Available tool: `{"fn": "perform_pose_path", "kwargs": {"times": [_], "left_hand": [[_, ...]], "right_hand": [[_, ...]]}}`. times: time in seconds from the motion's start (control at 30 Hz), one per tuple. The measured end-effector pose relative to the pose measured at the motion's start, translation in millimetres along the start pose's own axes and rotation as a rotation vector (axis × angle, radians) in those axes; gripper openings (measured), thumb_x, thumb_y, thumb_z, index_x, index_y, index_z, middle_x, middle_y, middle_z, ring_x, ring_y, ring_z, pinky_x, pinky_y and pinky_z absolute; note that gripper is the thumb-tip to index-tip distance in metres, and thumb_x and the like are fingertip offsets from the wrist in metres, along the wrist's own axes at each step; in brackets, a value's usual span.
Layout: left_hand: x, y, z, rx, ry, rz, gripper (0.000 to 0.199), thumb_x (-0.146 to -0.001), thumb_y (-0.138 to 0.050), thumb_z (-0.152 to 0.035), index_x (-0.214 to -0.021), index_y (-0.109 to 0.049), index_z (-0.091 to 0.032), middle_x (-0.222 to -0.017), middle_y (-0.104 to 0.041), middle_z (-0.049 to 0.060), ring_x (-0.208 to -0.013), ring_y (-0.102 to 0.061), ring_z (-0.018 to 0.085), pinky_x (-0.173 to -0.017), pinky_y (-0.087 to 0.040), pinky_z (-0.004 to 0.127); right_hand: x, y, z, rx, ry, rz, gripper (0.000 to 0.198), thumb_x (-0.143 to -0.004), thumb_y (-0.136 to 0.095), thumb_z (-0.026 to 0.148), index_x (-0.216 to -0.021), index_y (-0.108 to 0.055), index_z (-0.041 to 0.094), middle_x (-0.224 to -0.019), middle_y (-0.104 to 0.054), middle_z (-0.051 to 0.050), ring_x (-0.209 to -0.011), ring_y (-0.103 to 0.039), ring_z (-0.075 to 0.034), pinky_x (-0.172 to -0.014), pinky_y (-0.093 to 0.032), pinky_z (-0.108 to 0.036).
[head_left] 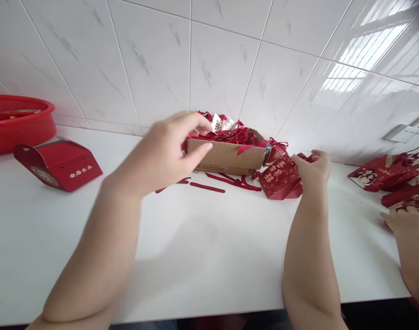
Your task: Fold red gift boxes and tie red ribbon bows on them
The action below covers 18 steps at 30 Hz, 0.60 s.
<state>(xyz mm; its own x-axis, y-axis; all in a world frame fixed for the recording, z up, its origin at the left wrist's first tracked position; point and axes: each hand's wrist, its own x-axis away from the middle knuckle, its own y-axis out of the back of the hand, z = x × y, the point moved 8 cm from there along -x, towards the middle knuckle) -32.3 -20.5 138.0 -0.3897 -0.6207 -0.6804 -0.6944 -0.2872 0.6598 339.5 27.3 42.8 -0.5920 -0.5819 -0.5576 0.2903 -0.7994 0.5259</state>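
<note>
My left hand [173,151] reaches to the left end of a cardboard box [226,157], thumb and fingers apart with nothing seen between them; it is slightly blurred. Red ribbons [235,136] and a few white printed tags [223,123] fill that box. At its right, my right hand [314,167] grips the upper right side of a red gift box [281,178] with gold characters, which leans on the table. Part of this gift box is hidden behind my fingers.
Loose red strips [207,187] lie before the cardboard box. At left are another red gift box [63,167] and a red basin [24,133]. Another person's hand [406,222] touches red gift boxes [377,174] at right. A tiled wall [161,59] backs the white table [209,256].
</note>
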Motion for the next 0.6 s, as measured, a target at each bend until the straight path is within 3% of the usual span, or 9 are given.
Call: {"fn": "perform_pose_path", "kwargs": {"times": [0.07,0.13,0.23,0.3,0.37,0.43,0.5,0.53,0.6], "left_hand": [[6.8,23.6,-0.5,-0.056,0.005,-0.114,0.020,-0.089,-0.056,-0.030,-0.105,-0.062,-0.020,-0.102,-0.065,-0.003,-0.099,-0.062,0.015,-0.095,-0.049,0.034],[16.8,34.9,15.4,-0.147,0.036,-0.127,0.018,-0.088,-0.056,-0.032,-0.101,-0.062,-0.020,-0.099,-0.064,-0.004,-0.097,-0.062,0.016,-0.094,-0.049,0.035],[41.8,38.7,74.3,-0.396,0.135,-0.045,0.033,-0.083,-0.064,-0.034,-0.113,-0.058,-0.021,-0.115,-0.059,0.001,-0.118,-0.052,0.026,-0.105,-0.040,0.046],[69.5,58.8,130.4,-0.540,0.342,-0.182,0.067,-0.072,-0.074,-0.035,-0.130,-0.047,-0.015,-0.142,-0.038,0.013,-0.137,-0.028,0.038,-0.113,-0.023,0.057],[108.2,83.3,184.3,-0.569,0.627,-0.398,0.095,-0.061,-0.081,-0.038,-0.138,-0.034,-0.010,-0.152,-0.019,0.020,-0.138,-0.018,0.045,-0.110,-0.019,0.063],[142.2,94.6,221.3,-0.553,0.796,-0.523,0.103,-0.058,-0.082,-0.041,-0.138,-0.029,-0.005,-0.150,-0.021,0.024,-0.136,-0.021,0.045,-0.107,-0.021,0.064],[162.9,93.1,244.8,-0.502,0.859,-0.525,0.109,-0.055,-0.084,-0.041,-0.138,-0.025,-0.003,-0.149,-0.023,0.024,-0.136,-0.022,0.044,-0.107,-0.021,0.063],[168.9,91.5,251.1,-0.485,0.854,-0.524,0.110,-0.055,-0.084,-0.041,-0.139,-0.023,-0.003,-0.149,-0.023,0.024,-0.138,-0.021,0.043,-0.109,-0.019,0.061],[178.3,86.9,261.4,-0.424,0.871,-0.520,0.110,-0.060,-0.081,-0.042,-0.142,-0.018,-0.005,-0.151,-0.022,0.023,-0.140,-0.020,0.040,-0.111,-0.017,0.060]], "right_hand": [[5.9,22.4,4.2,-0.140,-0.150,-0.107,0.055,-0.071,-0.070,0.037,-0.120,-0.054,0.020,-0.122,-0.054,-0.017,-0.112,-0.054,-0.031,-0.087,-0.048,-0.048],[12.9,38.7,22.0,-0.249,-0.137,-0.149,0.049,-0.071,-0.071,0.031,-0.117,-0.057,0.023,-0.128,-0.053,-0.013,-0.116,-0.052,-0.027,-0.094,-0.045,-0.045],[21.5,51.7,48.3,-0.320,-0.053,-0.175,0.043,-0.072,-0.070,0.024,-0.113,-0.060,0.023,-0.128,-0.055,-0.011,-0.116,-0.054,-0.025,-0.096,-0.044,-0.044],[25.4,46.8,65.5,-0.337,0.037,-0.142,0.034,-0.073,-0.067,0.022,-0.107,-0.063,0.023,-0.122,-0.059,-0.010,-0.110,-0.058,-0.025,-0.089,-0.047,-0.043],[31.2,22.9,84.9,-0.351,0.155,0.007,0.025,-0.076,-0.061,0.021,-0.100,-0.066,0.022,-0.111,-0.064,-0.008,-0.098,-0.062,-0.023,-0.081,-0.050,-0.040],[47.2,-23.6,103.1,-0.329,0.264,0.312,0.021,-0.081,-0.056,0.021,-0.097,-0.068,0.022,-0.097,-0.069,-0.006,-0.086,-0.065,-0.020,-0.077,-0.051,-0.036],[74.0,-75.0,108.1,-0.150,0.309,0.548,0.022,-0.083,-0.052,0.019,-0.096,-0.070,0.020,-0.096,-0.070,-0.007,-0.087,-0.064,-0.021,-0.079,-0.050,-0.035],[87.4,-96.5,105.8,-0.009,0.322,0.578,0.025,-0.084,-0.051,0.018,-0.099,-0.070,0.019,-0.099,-0.069,-0.009,-0.090,-0.064,-0.023,-0.080,-0.049,-0.038],[113.9,-131.0,101.2,0.058,0.336,0.585,0.028,-0.084,-0.050,0.016,-0.104,-0.070,0.013,-0.112,-0.064,-0.018,-0.102,-0.059,-0.031,-0.087,-0.044,-0.046]]}}
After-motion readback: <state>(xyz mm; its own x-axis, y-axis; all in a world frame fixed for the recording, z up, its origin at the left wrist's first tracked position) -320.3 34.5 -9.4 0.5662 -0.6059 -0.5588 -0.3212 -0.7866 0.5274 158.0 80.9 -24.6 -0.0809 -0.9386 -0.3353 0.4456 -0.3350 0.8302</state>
